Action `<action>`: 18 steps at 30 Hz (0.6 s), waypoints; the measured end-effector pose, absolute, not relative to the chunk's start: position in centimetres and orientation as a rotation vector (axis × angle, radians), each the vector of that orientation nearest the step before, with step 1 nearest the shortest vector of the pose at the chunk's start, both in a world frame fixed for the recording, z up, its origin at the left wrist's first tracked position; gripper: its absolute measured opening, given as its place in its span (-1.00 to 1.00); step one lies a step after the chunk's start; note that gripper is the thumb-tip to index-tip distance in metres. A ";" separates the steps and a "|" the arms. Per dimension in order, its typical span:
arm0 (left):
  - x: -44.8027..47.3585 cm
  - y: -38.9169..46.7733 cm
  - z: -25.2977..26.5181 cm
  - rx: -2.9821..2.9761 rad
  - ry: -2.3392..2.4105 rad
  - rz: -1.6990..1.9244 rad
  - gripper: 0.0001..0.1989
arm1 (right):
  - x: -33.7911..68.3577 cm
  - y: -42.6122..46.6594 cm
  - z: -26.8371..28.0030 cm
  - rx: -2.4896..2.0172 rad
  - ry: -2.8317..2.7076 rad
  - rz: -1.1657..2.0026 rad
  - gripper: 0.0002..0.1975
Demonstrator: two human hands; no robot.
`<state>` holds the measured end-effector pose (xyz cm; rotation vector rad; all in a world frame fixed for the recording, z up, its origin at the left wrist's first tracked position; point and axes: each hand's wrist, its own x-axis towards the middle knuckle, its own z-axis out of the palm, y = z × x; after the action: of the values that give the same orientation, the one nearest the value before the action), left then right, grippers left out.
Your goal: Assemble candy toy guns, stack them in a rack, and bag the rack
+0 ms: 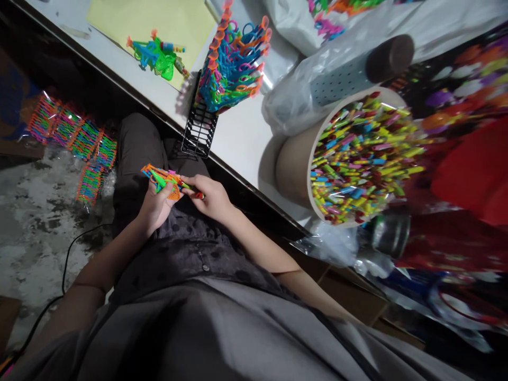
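Above my lap, my left hand (156, 207) is closed around small plastic toy pieces (159, 178) in orange, green and blue. My right hand (211, 197) meets it from the right, fingers pinching a thin candy-like tube (197, 195) with a yellow-green body and a dark red end. The tube's other end touches the toy pieces; whether it is joined to them I cannot tell. On the table beyond, a black wire basket (200, 135) holds a stack of blue, green and orange plastic pieces (234, 69) with round orange tips.
A beige bucket (296, 166) full of colourful tubes (361, 159) lies tilted on the white table (242, 145). Behind it is a plastic-wrapped bottle (341, 79). Yellow paper (178, 21) carries a green-and-blue toy set (159, 58). Packed colourful strips (75, 132) lie at left, near a black cable (67, 264).
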<state>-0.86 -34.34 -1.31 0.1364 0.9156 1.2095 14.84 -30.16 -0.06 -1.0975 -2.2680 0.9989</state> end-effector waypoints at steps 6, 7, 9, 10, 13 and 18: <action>-1.0 -33.9 -1.1 0.175 0.964 1.214 -0.57 | 14.4 -29.6 -0.7 -1.136 -2.163 1.063 -0.65; -1.1 -33.7 -1.1 0.187 0.982 1.229 -0.56 | 14.2 -29.4 -0.6 -1.142 -2.142 1.077 -0.65; -1.6 -33.1 -1.2 0.202 1.022 1.286 -0.56 | 13.5 -28.8 -0.4 -1.161 -2.104 1.096 -0.64; -1.9 -32.8 -1.4 0.199 1.049 1.328 -0.56 | 13.0 -28.4 -0.4 -1.172 -2.079 1.104 -0.63; -3.1 -32.2 -2.3 0.157 1.141 1.428 -0.58 | 11.2 -26.6 -0.9 -1.208 -1.956 1.108 -0.57; -5.4 -32.6 -4.2 0.094 1.299 1.461 -0.69 | 7.0 -20.3 -4.6 -1.191 -1.798 1.010 -0.50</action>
<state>-5.43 -32.65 -4.20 0.0939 1.2994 1.4615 7.04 -20.31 -4.60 -1.1908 -1.7983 1.0096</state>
